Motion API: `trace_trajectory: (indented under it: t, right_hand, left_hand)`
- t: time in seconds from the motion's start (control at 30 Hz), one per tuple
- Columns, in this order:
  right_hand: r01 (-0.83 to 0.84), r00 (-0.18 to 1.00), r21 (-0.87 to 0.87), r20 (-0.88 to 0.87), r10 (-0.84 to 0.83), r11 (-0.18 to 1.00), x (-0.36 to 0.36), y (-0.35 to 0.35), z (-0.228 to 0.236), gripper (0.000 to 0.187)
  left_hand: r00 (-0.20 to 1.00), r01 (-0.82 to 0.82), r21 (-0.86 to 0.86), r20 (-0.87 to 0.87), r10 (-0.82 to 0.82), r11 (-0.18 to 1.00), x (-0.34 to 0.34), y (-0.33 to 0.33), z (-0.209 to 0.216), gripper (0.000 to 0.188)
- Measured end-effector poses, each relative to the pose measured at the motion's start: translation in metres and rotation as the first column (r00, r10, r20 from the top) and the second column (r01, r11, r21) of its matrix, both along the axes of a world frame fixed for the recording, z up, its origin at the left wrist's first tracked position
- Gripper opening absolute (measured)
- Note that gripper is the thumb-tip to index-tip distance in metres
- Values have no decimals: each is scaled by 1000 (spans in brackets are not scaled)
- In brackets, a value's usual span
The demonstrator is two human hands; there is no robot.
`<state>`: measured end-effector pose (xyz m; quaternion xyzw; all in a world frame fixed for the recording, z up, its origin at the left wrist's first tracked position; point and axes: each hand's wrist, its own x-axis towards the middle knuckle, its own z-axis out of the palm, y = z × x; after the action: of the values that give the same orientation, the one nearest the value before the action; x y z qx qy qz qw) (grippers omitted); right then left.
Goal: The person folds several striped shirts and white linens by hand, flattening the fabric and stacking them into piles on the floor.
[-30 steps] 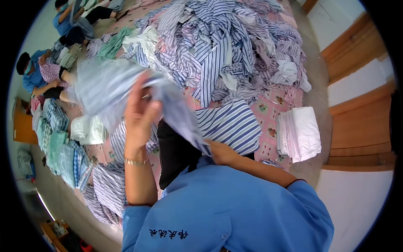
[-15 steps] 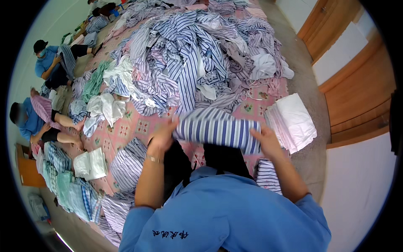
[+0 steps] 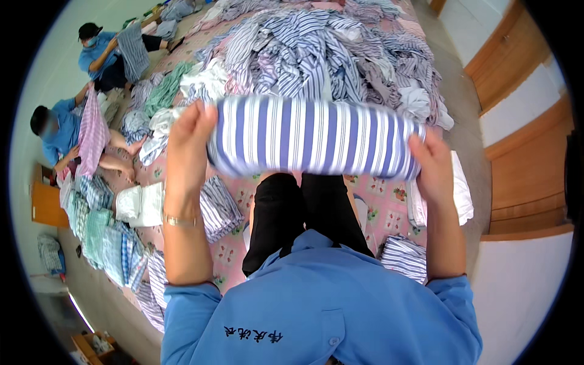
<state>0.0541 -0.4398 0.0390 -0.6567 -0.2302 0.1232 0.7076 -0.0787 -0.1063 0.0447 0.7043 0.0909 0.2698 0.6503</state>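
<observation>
A folded blue-and-white striped garment is stretched level in front of me, raised above my knees. My left hand grips its left end, with the thumb on top. At the other end my right hand is closed on the right edge. The cloth is slightly blurred by motion, and it hides part of the floor behind. Below it on the floor, folded striped garments lie left of my legs. Another folded striped pile lies to the right.
A large heap of loose striped clothes spreads ahead on a pink flowered mat. White folded cloth lies at the right, near wooden doors. Two people handle cloth at the left, beside green and blue folded stacks.
Both hands have lifted the folded striped garment up and closer to me, so it looks larger. At the left, a person's pink checked cloth now hangs down longer.
</observation>
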Motion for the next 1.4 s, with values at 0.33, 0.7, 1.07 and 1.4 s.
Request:
trace_trajectory:
  t: [0.33,0.7,1.07,1.4]
  right_hand:
    - [52,983,-58,178,-41,997,74,94,22,24]
    - [-496,842,-362,-423,335,789,-92,-59,-73,36]
    - [-180,858,-471,353,372,863,-85,-54,-32,10]
    - [-896,440,176,473,763,408,-74,-77,23,12]
  left_hand:
    - [979,-189,-64,68,193,980,46,54,13,24]
    - [950,-117,-560,-304,-72,820,-194,-84,-103,46]
    - [906,64,574,-376,193,816,-197,-76,-41,24]
    - [551,764,79,435,-712,640,-210,-66,-31,15]
